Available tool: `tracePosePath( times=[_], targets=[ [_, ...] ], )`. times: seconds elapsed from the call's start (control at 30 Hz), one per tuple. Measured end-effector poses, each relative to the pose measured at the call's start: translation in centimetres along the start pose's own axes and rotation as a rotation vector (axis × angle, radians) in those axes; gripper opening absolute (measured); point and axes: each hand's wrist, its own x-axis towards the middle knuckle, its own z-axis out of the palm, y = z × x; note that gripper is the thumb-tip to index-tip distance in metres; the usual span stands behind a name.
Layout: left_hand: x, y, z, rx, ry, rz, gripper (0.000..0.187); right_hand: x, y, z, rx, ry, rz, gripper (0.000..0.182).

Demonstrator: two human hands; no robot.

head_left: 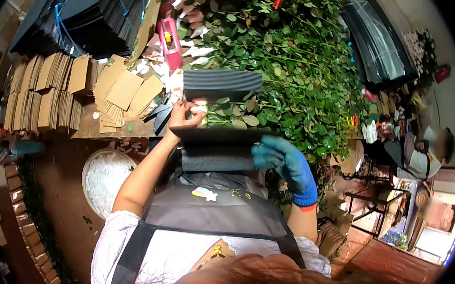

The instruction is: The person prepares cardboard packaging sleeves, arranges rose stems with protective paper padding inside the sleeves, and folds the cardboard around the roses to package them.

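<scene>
A black corrugated cardboard sheet lies in front of me, its ribbed far flap (222, 83) behind the roses and its near flap (220, 136) raised before them. Between the flaps rest several pale pink rose heads (200, 106), their leafy stems (236, 111) pointing right. My bare left hand (185, 117) is at the left end, fingers closed around the rose heads, its wrist by the near flap's corner. My right hand (285, 163), in a blue glove, is at the right end of the near flap with fingers stretched out, somewhat blurred. A ribbed black panel (217, 160) sits against my apron.
A heap of leafy rose stems (295, 66) covers the table's right side. Cardboard pieces (51, 92), a pink tape dispenser (169, 43) and black sheet stacks (95, 11) are at left. Below stands a round bin (86, 175) of white scraps. Another person (420, 158) is at far right.
</scene>
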Motion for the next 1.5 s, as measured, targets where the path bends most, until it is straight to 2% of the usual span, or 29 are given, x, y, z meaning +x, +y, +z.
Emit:
tracePosePath(
  times=[0.03,0.1,0.13,0.2,0.27,0.3,0.37,0.4,0.43,0.47,0.5,0.53,0.57,0.67,0.77,0.8,0.9,0.93,0.97,1.03,1.1,1.17,1.27,1.3,1.37,1.5],
  targets=[
    [0.1,0.9,-0.2,-0.043,-0.024,-0.021,0.033,1.9,-0.2,1.3,0.021,0.008,-0.133,0.067],
    [0.1,1.9,-0.8,-0.133,-0.060,-0.068,0.037,5.8,-0.5,0.9,-0.294,-0.003,-0.153,0.056],
    [0.2,0.0,-0.1,-0.099,0.040,-0.028,0.038,8.0,-0.5,-0.1,-0.650,-0.082,-0.199,0.043],
    [-0.3,-3.4,-0.2,0.070,0.036,0.056,0.039,12.2,1.5,-1.4,-1.155,-0.081,-0.246,0.039],
    [0.1,-9.2,-0.7,0.072,0.098,0.147,0.024,14.8,3.7,-1.6,-1.603,-0.018,-0.210,0.040],
    [-0.4,-4.4,-2.6,0.139,0.228,0.112,0.011,15.3,3.9,-1.3,-1.658,-0.005,-0.139,0.041],
    [-1.1,0.9,-4.8,0.258,0.285,0.248,0.004,15.9,3.7,-0.5,-1.773,0.023,-0.001,0.043],
    [-1.0,2.5,-4.8,0.218,0.132,0.444,0.002,16.1,3.8,-0.6,-1.761,0.005,0.037,0.046],
    [-0.6,3.0,-4.3,0.273,-0.017,0.582,0.008,16.1,4.0,-0.7,-1.751,0.007,0.007,0.045],
    [0.2,4.1,-3.3,0.412,-0.104,0.750,0.034,16.1,4.2,-0.9,-1.744,0.006,-0.020,0.044],
    [0.6,4.6,-2.3,0.458,-0.235,0.692,0.058,16.0,4.3,-1.2,-1.739,0.004,-0.048,0.044],
    [0.5,3.8,-1.6,0.526,-0.262,0.683,0.062,16.0,4.0,-1.2,-1.757,-0.041,-0.118,0.042],
    [0.3,3.1,-0.9,0.594,-0.287,0.673,0.067,15.7,3.3,-1.2,-1.813,-0.103,-0.037,0.040],
    [0.1,3.2,-0.9,0.596,-0.324,0.602,0.069,16.4,1.3,0.3,-1.913,-0.235,0.188,0.033],
    [0.0,2.3,-0.2,0.679,-0.302,0.625,0.071,18.3,4.9,-0.7,-2.039,-0.303,-0.017,0.028],
    [0.1,2.4,-0.2,0.671,-0.309,0.615,0.070,19.1,3.5,0.1,-2.019,-0.413,0.071,0.027],
    [-0.3,0.9,0.3,0.533,-0.409,0.386,0.065,21.1,1.4,7.1,-1.918,-0.593,-0.067,0.024],
    [-0.2,-0.4,1.6,0.355,-0.440,0.381,0.062,22.2,2.8,8.6,-1.810,-0.598,-0.315,0.023],
    [-0.2,-1.3,2.7,0.175,-0.470,0.376,0.059,23.6,4.6,10.1,-1.685,-0.594,-0.550,0.022],
    [0.2,0.0,1.7,0.616,-0.396,0.532,0.063,28.4,10.4,12.2,-1.694,-0.469,-0.894,0.023],
    [0.1,0.8,0.9,0.554,-0.469,0.469,0.068,34.3,16.0,14.4,-2.044,-0.316,-0.515,0.020],
    [0.2,0.8,0.7,0.557,-0.436,0.525,0.070,38.8,20.1,14.2,-2.305,-0.094,-0.543,0.022],
    [0.4,0.9,0.4,0.539,-0.416,0.554,0.070,40.0,21.7,13.2,-2.319,-0.157,-0.371,0.022],
    [0.4,1.3,0.3,0.501,-0.429,0.503,0.069,39.7,21.4,13.3,-2.289,-0.188,-0.381,0.021],
    [0.4,0.9,0.7,0.547,-0.405,0.527,0.067,39.5,20.3,12.9,-2.241,-0.246,-0.411,0.020],
    [0.2,1.3,0.4,0.620,-0.397,0.544,0.065,36.9,15.3,13.8,-1.990,-0.091,-0.768,0.008]
  ],
)
